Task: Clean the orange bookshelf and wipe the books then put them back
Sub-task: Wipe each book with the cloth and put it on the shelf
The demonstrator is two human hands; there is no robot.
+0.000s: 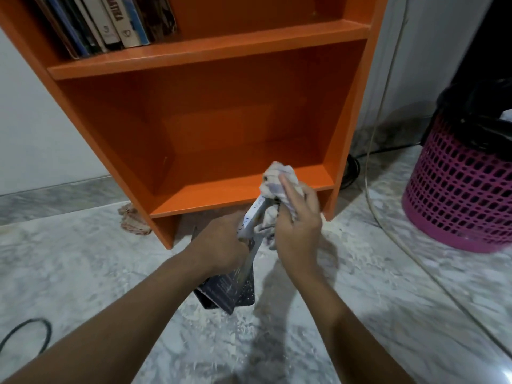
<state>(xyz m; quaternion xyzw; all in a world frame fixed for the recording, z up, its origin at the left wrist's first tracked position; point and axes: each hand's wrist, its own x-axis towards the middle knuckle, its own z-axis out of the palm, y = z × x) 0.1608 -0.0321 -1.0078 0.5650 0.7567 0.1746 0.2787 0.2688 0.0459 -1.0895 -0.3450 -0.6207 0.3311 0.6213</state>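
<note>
The top edge cuts off the orange bookshelf (210,54) and the upper parts of the shelved books (110,20), and most of their spine lettering is too blurred to read. The left grip (221,245) covers the middle of the dark book (227,289), whose white spine text is illegible. The right grip (299,225) hides much of the cloth (277,176). A second cloth (133,221) lies partly behind the bookshelf's side panel. The right edge crops the pink basket (454,195), and the left edge crops a black cable (27,336).

Basket (454,189) right of bookshelf (210,51); books (110,20) inside.
</note>
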